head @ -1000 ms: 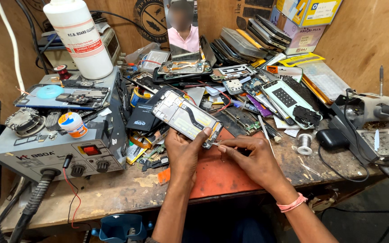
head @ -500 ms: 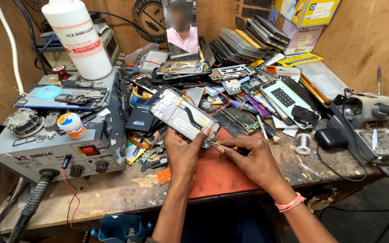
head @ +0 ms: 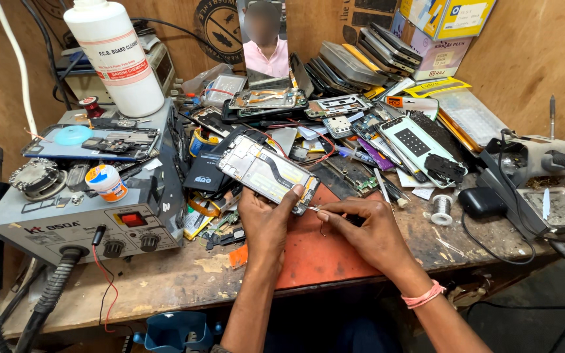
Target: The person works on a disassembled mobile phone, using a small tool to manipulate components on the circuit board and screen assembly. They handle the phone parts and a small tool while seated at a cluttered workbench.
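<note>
Amid clutter, opened phone (head: 266,172) (left hand (head: 266,219)) near tweezers (head: 314,209)

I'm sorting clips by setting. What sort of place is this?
Most likely a phone repair bench: the left hand holds an opened phone, beside a hot-air rework station and stacked phone parts.

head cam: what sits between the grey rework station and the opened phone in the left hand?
In the head view, between the grey rework station and the opened phone held by the left hand lie a dark flat pouch, a yellow tape roll and small loose parts.
</note>
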